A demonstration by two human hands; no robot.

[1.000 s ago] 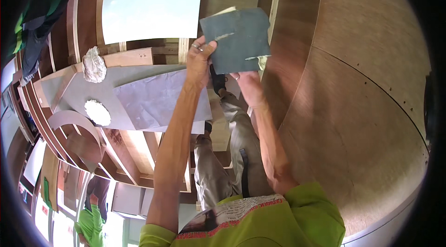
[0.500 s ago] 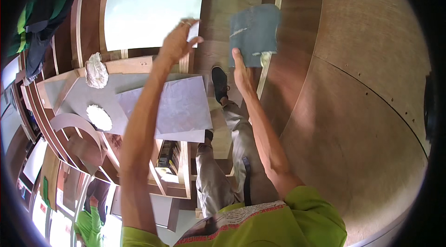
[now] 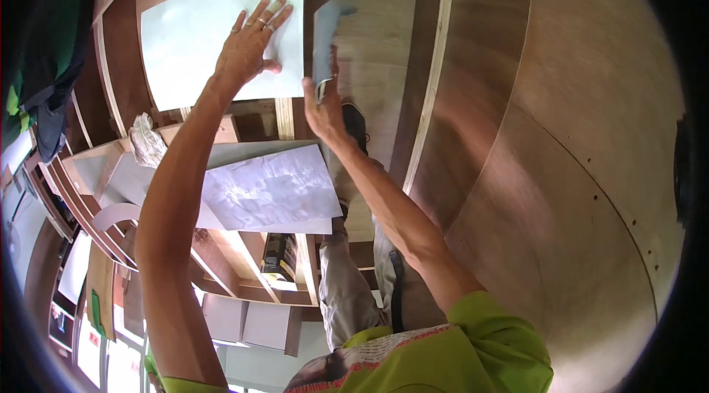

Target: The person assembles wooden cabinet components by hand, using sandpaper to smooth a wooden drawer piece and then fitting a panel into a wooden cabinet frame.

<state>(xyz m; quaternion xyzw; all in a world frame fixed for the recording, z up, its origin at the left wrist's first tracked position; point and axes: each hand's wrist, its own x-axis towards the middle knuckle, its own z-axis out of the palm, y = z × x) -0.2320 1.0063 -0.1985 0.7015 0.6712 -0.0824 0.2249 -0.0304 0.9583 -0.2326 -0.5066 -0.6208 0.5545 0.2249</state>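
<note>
My left hand (image 3: 247, 49) lies with its fingers spread on a white glossy sheet (image 3: 185, 53), which rests across wooden ribs. Beside the sheet's right edge, my right hand (image 3: 323, 114) grips a flat grey-blue square piece (image 3: 323, 42). That piece is tilted nearly edge-on and blurred by motion; whether it touches the sheet I cannot tell. Nearer to me, a second pale sheet (image 3: 273, 190) with a streaky sheen lies over a grey panel.
A crumpled white rag (image 3: 146, 143) sits left of my left forearm. A dark box (image 3: 281, 256) stands in a rib compartment. Wooden framing (image 3: 436, 38) borders the recess where I stand; a large curved plywood panel (image 3: 583, 120) rises on the right. Dark clothing (image 3: 55, 90) hangs at far left.
The grey-blue piece has swung left toward the white sheet and turned from face-on to nearly edge-on. My left hand has moved left from the sheet's edge and now lies spread on it.
</note>
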